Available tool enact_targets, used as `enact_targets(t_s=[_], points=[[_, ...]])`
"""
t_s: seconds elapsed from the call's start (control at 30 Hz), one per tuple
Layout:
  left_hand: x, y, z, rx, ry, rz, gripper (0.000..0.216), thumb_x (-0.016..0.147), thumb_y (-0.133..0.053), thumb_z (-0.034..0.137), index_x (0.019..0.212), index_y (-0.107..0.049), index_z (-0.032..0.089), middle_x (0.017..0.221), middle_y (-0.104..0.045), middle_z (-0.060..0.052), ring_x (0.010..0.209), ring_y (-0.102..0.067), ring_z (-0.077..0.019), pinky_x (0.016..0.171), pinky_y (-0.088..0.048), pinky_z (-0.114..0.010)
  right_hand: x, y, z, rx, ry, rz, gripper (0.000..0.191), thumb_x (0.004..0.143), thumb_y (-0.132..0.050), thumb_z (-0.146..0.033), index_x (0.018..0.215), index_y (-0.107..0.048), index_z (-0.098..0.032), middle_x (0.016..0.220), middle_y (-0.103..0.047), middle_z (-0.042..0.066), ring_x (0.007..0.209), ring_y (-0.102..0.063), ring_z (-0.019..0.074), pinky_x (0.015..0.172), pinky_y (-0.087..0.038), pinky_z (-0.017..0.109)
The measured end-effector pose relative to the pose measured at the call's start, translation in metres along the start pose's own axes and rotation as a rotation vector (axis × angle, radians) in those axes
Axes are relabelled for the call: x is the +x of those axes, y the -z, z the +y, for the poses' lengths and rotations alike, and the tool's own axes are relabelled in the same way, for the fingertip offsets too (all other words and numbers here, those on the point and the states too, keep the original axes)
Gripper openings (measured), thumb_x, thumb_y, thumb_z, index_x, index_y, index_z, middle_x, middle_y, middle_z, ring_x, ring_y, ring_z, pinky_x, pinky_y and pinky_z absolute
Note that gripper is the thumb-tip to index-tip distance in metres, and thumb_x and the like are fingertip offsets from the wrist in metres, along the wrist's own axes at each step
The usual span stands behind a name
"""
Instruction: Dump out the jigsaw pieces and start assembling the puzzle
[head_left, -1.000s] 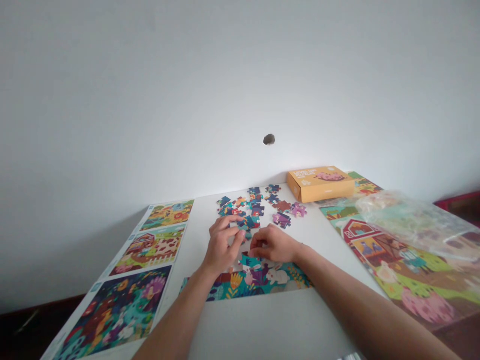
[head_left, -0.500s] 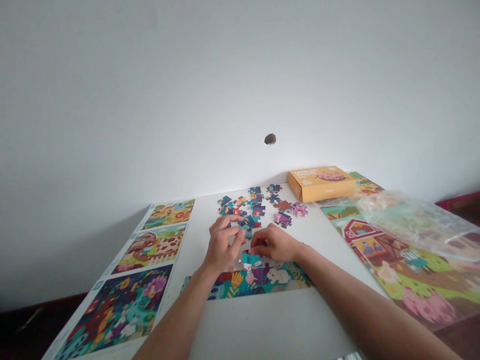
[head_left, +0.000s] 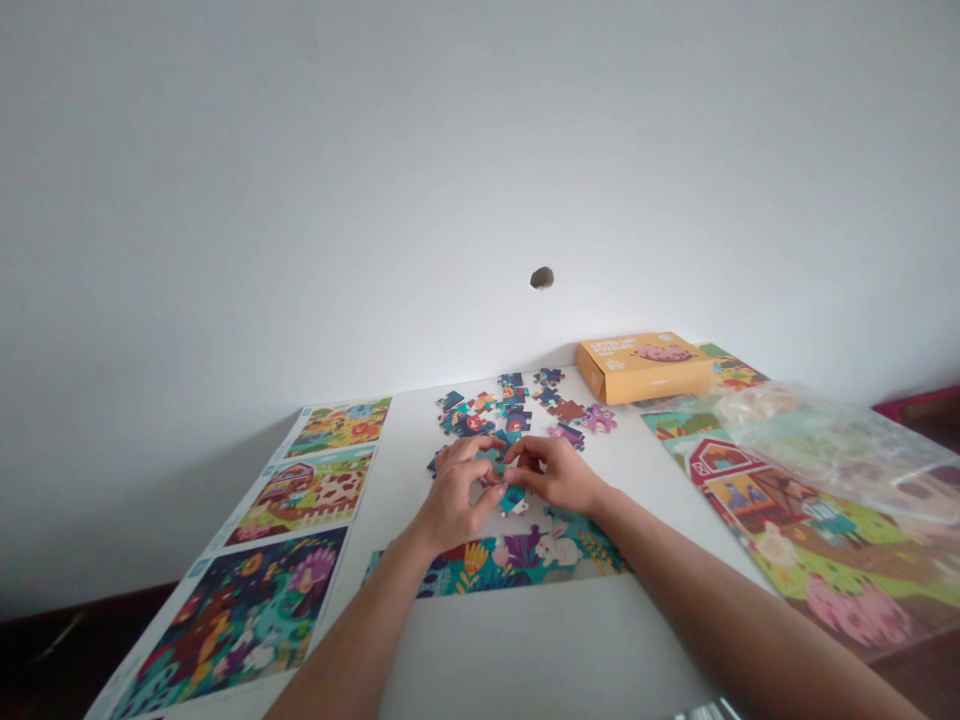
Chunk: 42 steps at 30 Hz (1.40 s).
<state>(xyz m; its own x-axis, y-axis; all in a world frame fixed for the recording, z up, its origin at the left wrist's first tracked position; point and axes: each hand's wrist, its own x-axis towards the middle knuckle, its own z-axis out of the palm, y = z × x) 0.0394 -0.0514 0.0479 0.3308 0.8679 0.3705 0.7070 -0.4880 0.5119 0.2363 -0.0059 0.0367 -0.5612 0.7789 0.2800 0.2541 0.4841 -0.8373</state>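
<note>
A teal puzzle piece (head_left: 514, 498) is raised between my hands, above the partly joined puzzle (head_left: 517, 562), whose bottom rows show a white rabbit and plants. My right hand (head_left: 559, 475) pinches the piece's upper edge with thumb and index finger. My left hand (head_left: 459, 495) is curled at the piece's left side, thumb and fingertips against it. Just beyond the fingers lie several loose puzzle pieces (head_left: 517, 418), mostly dark blue, red and teal; the hands hide some of them.
At the back right stands a yellow puzzle box (head_left: 645, 368). A sheet of three pictures (head_left: 262, 590) lies along the left. On the right are a farm picture poster (head_left: 795, 520) and a clear plastic bag (head_left: 840, 450). The white wall (head_left: 375, 200) rises behind the table.
Both hands have moved slightly up and away from the joined rows, lifting the teal piece with them. My left hand has come closer to my right fingertips.
</note>
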Motion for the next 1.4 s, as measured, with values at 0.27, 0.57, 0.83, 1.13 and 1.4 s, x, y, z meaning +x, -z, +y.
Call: enact_targets(t_s=[0.27,0.57,0.83,1.13,1.4], points=[[0.003,0.002,-0.004,-0.077,0.133,0.075,0.026,0.08,-0.053,0.027,0.055,-0.059,0.02,0.118,-0.061,-0.004,0.115,-0.054,-0.0257,0.098,-0.041,-0.041,-0.001,-0.005,0.004,0.048,-0.04,-0.085,0.024,0.077,-0.072,-0.026,0.099,-0.068,-0.017,0.07,-0.059,-0.003,0.061,-0.049,0.0095,0.059,-0.037,0.021],[0.003,0.002,-0.001,-0.005,0.124,0.115,0.019,0.079,-0.053,0.027,0.062,-0.058,0.02,0.117,-0.063,-0.003,0.114,-0.054,-0.0249,0.1,-0.04,-0.042,-0.001,-0.012,-0.002,-0.146,0.109,-0.15,0.021,0.078,-0.074,-0.03,0.096,-0.071,-0.019,0.076,-0.063,-0.001,0.068,-0.053,0.0115,0.066,-0.039,0.022],[0.002,0.001,-0.005,0.071,0.121,0.114,0.02,0.078,-0.055,0.024,0.059,-0.058,0.02,0.115,-0.064,-0.001,0.111,-0.055,-0.0246,0.097,-0.041,-0.042,-0.001,-0.008,-0.005,-0.336,0.139,-0.164,0.028,0.078,-0.075,-0.04,0.101,-0.071,-0.024,0.088,-0.067,0.003,0.09,-0.056,0.0191,0.082,-0.037,0.03],[0.002,-0.001,-0.007,0.141,0.171,0.065,0.019,0.078,-0.054,0.024,0.062,-0.061,0.02,0.119,-0.063,-0.001,0.112,-0.054,-0.0267,0.097,-0.037,-0.047,0.001,-0.009,-0.003,-0.456,0.214,-0.168,0.038,0.076,-0.076,-0.046,0.105,-0.067,-0.022,0.098,-0.064,0.005,0.097,-0.053,0.0223,0.082,-0.036,0.033],[-0.001,0.004,0.003,0.187,0.029,-0.108,0.014,0.076,-0.063,0.028,0.088,-0.069,0.027,0.135,-0.05,-0.004,0.127,-0.04,-0.033,0.106,-0.027,-0.055,-0.005,0.02,-0.009,-0.509,0.138,-0.15,0.049,0.068,-0.08,-0.041,0.11,-0.063,-0.023,0.095,-0.059,0.004,0.093,-0.052,0.0232,0.086,-0.035,0.036]])
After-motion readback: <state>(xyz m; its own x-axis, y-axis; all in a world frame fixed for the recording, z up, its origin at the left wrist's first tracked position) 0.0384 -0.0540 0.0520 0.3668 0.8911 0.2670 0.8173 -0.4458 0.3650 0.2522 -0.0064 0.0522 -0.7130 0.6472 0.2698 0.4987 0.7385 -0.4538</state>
